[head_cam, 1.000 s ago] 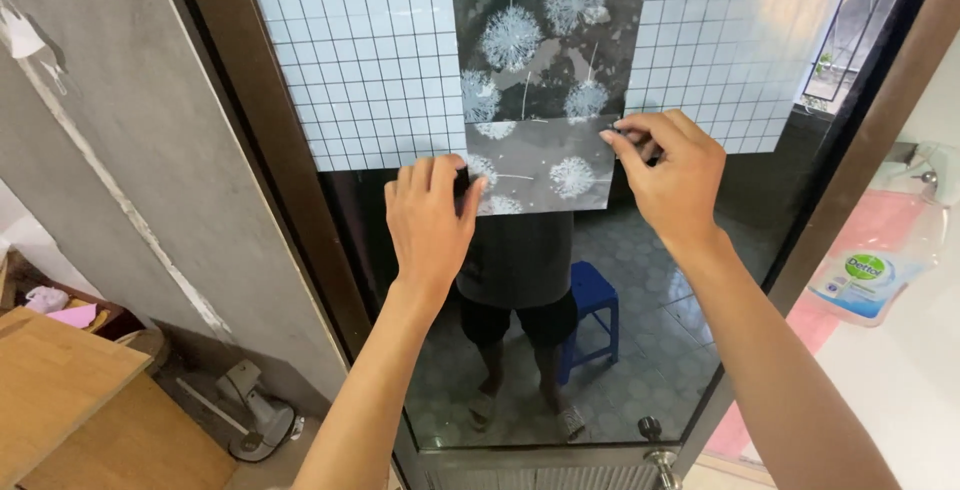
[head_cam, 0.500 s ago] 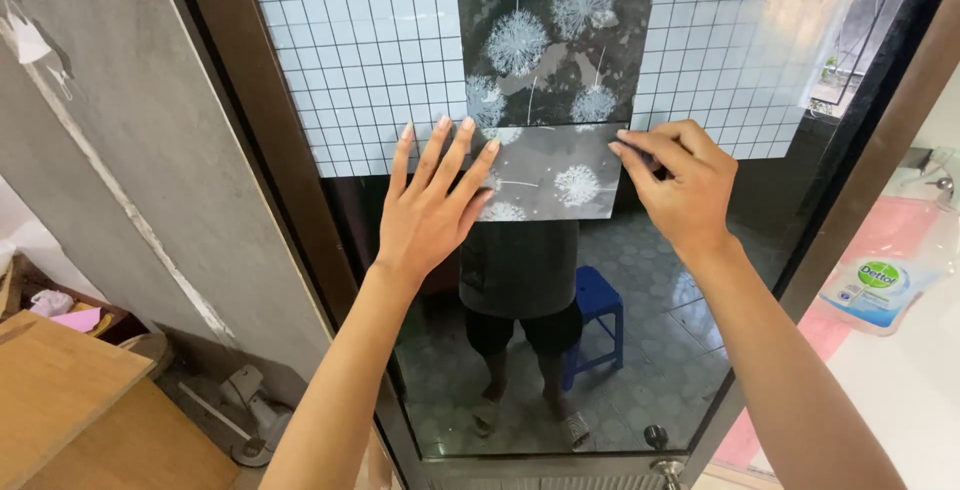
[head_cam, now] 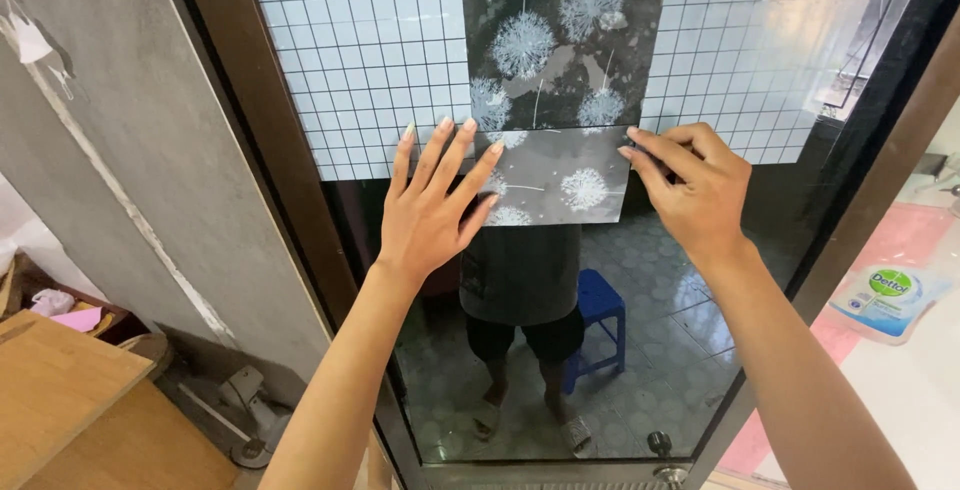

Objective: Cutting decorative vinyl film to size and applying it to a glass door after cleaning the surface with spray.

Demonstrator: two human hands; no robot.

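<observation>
A strip of window film printed with white dandelion heads [head_cam: 560,100] lies on a glass door pane [head_cam: 620,340], between two sheets of white grid-lined film [head_cam: 370,50]. My left hand [head_cam: 435,205] is pressed flat on the glass with fingers spread, its fingertips on the lower left corner of the dandelion film. My right hand [head_cam: 695,190] pinches the film's lower right edge between thumb and fingers. The film's bottom part looks paler and hangs below the grid sheets.
The dark door frame [head_cam: 270,180] stands left of the glass, with a grey concrete wall [head_cam: 130,150] beyond it. A wooden board [head_cam: 60,390] lies at lower left. The glass reflects a person and a blue stool [head_cam: 600,310]. A soap bottle [head_cam: 885,300] lies at right.
My left hand has let go of the film's corner and opened flat against the glass. My right hand has stayed on the film's right edge. The view has shifted slightly.
</observation>
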